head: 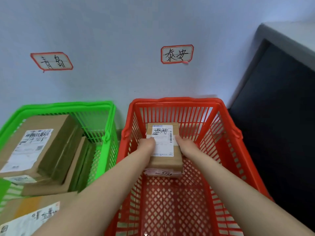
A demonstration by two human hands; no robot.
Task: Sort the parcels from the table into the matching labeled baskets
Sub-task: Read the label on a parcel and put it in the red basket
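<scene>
small brown parcel (165, 161) with white shipping label, inside red basket (175, 100), toward its far wall; cannot tell whether resting on the basket floor. gripped on its left side by left hand (148, 145), on its right side by right hand (185, 145); thumbs on top, other fingers hidden. handwritten wall sign (177, 54) above red basket. green basket (68, 105) just beside, to the left, holding larger cardboard boxes (56, 143).

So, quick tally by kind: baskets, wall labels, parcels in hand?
Baskets: 2, green basket and red basket
Wall labels: 2, left label and right label
Parcels in hand: 1, parcel gripped by left hand and right hand in the red basket
Total: 5
</scene>
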